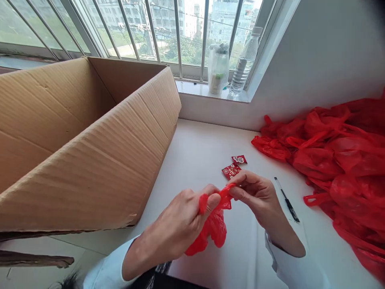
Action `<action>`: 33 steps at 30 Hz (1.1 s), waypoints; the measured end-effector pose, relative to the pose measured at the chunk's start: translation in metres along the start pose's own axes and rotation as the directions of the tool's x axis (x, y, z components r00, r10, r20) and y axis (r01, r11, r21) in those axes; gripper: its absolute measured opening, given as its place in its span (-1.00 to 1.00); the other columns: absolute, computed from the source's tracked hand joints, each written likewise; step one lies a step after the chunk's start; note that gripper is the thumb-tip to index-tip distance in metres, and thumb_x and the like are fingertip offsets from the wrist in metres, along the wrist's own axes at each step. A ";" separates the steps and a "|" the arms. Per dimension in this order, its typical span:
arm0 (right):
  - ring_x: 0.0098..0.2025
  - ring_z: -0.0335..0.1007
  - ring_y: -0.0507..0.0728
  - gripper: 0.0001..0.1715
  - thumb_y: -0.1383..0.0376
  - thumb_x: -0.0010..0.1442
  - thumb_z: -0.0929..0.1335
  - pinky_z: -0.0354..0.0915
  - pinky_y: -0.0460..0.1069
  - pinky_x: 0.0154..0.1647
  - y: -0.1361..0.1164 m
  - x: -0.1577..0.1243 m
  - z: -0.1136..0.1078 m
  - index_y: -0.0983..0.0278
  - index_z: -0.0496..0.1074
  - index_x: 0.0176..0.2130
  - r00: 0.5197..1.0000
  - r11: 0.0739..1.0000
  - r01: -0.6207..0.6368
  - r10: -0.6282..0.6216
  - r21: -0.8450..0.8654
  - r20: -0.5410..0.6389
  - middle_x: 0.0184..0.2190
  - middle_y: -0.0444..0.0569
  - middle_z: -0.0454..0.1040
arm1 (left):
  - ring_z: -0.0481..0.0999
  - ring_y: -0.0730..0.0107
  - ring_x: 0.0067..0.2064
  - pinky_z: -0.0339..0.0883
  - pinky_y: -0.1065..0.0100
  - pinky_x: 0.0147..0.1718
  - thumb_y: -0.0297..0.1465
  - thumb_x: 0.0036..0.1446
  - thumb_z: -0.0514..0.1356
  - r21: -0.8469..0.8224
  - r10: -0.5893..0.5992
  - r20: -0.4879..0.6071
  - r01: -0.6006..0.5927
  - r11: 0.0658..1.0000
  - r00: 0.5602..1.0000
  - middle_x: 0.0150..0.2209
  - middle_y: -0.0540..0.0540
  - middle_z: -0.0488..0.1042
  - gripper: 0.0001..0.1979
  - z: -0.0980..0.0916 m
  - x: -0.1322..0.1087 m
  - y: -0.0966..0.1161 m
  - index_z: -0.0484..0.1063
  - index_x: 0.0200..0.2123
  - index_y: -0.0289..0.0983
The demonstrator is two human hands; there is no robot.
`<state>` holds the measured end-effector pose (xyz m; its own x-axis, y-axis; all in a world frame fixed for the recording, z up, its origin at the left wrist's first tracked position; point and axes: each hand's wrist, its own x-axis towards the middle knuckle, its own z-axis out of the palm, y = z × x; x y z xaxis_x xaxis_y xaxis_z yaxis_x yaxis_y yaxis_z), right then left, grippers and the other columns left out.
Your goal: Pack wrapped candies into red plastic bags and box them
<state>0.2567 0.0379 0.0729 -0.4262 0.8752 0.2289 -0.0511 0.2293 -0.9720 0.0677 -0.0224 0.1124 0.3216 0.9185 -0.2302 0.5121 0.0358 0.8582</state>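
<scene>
A small red plastic bag [214, 228] hangs between both hands over the white table [195, 152]. My left hand [177, 226] is closed on the bag's top, with a loop of red plastic round its fingers. My right hand [257, 194] pinches the other end of the bag's handle beside it. Two small red packets [234, 165] lie on the table just beyond my right hand.
A large open cardboard box [90, 140] fills the left side. A heap of red plastic bags [339, 160] covers the right side. A black pen [287, 200] lies right of my right hand. A jar [218, 70] and a water bottle [245, 62] stand on the windowsill.
</scene>
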 end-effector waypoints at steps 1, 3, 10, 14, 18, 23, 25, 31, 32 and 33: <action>-0.44 0.40 -0.02 -0.95 0.32 0.19 0.40 0.35 -0.12 -0.44 -0.006 -0.006 0.004 0.22 0.48 -0.35 0.995 0.996 0.077 -0.080 -0.050 -0.058 -0.47 -0.16 0.49 | 0.22 0.51 -0.66 0.11 0.47 -0.61 -0.08 0.36 -0.20 -0.196 -0.062 0.120 0.085 0.977 0.991 -0.65 0.13 0.29 -0.55 -0.003 0.001 0.000 0.35 -0.25 -0.20; -0.41 0.42 0.00 -0.86 0.42 0.18 0.39 0.37 -0.09 -0.40 -0.019 -0.019 0.012 0.18 0.48 -0.27 0.944 0.933 0.273 -0.306 -0.233 -0.121 -0.43 -0.16 0.51 | 0.37 0.48 -0.64 0.24 0.46 -0.59 -0.04 0.36 -0.21 -0.511 -0.076 0.295 0.225 0.829 0.952 -0.61 0.10 0.42 -0.52 -0.008 0.003 -0.002 0.34 0.02 -0.16; -0.40 0.44 0.05 -0.81 0.40 0.29 0.28 0.41 -0.03 -0.28 -0.041 -0.036 0.017 0.25 0.49 -0.18 0.713 0.578 0.698 -0.504 -0.423 0.487 -0.45 -0.08 0.52 | 0.51 0.39 -0.16 0.35 0.40 -0.14 -0.45 0.22 0.17 -0.342 0.182 0.163 -0.117 0.932 0.970 -0.22 -0.02 0.55 -0.87 -0.014 -0.003 -0.003 0.48 -0.18 -0.27; -0.11 0.46 0.11 -0.67 0.26 0.34 0.25 0.40 0.02 -0.09 -0.026 -0.013 0.006 0.15 0.37 0.08 0.882 0.896 0.425 -0.379 -0.126 0.280 -0.12 0.00 0.52 | 0.38 0.48 -0.48 0.26 0.44 -0.49 -0.68 0.18 -0.02 0.465 0.316 0.147 -0.348 0.814 0.937 -0.42 0.09 0.43 -0.75 -0.004 -0.023 0.005 0.32 -0.29 -0.24; -0.15 0.45 0.03 -0.59 0.22 0.42 0.13 0.37 -0.06 -0.10 -0.004 0.010 0.013 0.24 0.45 0.01 0.841 0.987 0.145 -0.158 0.065 0.518 -0.15 -0.01 0.53 | 0.40 0.44 -0.55 0.17 0.38 -0.65 -0.65 0.19 -0.06 0.881 0.695 0.039 -0.353 0.316 0.718 -0.38 -0.04 0.49 -0.76 0.010 -0.028 -0.004 0.32 -0.33 -0.27; -0.38 0.36 -0.03 -0.64 0.22 0.36 0.25 0.29 -0.14 -0.40 0.014 0.017 0.019 0.28 0.39 0.09 0.782 0.997 0.054 -0.071 0.046 0.619 -0.34 -0.09 0.49 | 0.44 0.53 -0.52 0.26 0.46 -0.58 -0.55 0.29 -0.10 0.899 0.866 -0.129 -0.310 0.308 0.483 -0.26 -0.16 0.54 -0.73 0.010 -0.018 -0.024 0.32 -0.38 -0.29; -0.38 0.35 -0.03 -0.73 0.28 0.35 0.25 0.27 -0.14 -0.40 0.013 0.017 0.018 0.27 0.45 -0.02 0.803 0.971 0.235 -0.170 -0.041 0.571 -0.35 -0.10 0.50 | 0.45 0.51 -0.49 0.26 0.47 -0.58 -0.58 0.29 -0.08 0.907 0.847 -0.141 -0.276 0.318 0.512 -0.27 -0.16 0.53 -0.74 0.006 -0.016 -0.025 0.32 -0.40 -0.30; -0.22 0.38 0.09 -0.75 0.44 0.32 0.25 0.28 0.04 -0.14 0.004 0.015 0.005 0.27 0.50 -0.15 0.717 0.446 0.691 -0.519 -0.569 0.465 -0.32 -0.05 0.56 | 0.46 0.30 -0.30 0.41 0.11 -0.08 -0.31 0.37 -0.06 0.947 0.768 -0.017 -0.235 0.217 0.640 -0.39 -0.09 0.42 -0.65 -0.008 -0.024 -0.033 0.30 -0.45 -0.28; -0.22 0.39 0.09 -0.74 0.44 0.31 0.25 0.29 0.04 -0.15 0.008 0.014 -0.001 0.26 0.50 -0.14 0.709 0.414 0.695 -0.526 -0.587 0.470 -0.32 -0.05 0.56 | 0.46 0.27 -0.25 0.35 0.02 0.01 -0.22 0.38 -0.12 0.951 0.774 -0.017 -0.228 0.208 0.633 -0.36 -0.10 0.42 -0.58 -0.009 -0.027 -0.041 0.31 -0.44 -0.29; -0.21 0.40 0.09 -0.73 0.44 0.32 0.24 0.31 0.04 -0.16 0.016 0.013 -0.009 0.25 0.50 -0.14 0.717 0.410 0.686 -0.519 -0.601 0.464 -0.31 -0.04 0.57 | 0.44 0.24 -0.22 0.30 -0.02 0.06 -0.18 0.38 -0.16 0.956 0.778 -0.031 -0.209 0.207 0.627 -0.34 -0.12 0.41 -0.54 -0.008 -0.031 -0.050 0.33 -0.43 -0.29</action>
<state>0.2581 0.0569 0.0610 -0.6985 0.3109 0.6445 0.2297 0.9504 -0.2095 0.0256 -0.0491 0.0801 0.5753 0.6163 0.5378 0.8000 -0.5610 -0.2130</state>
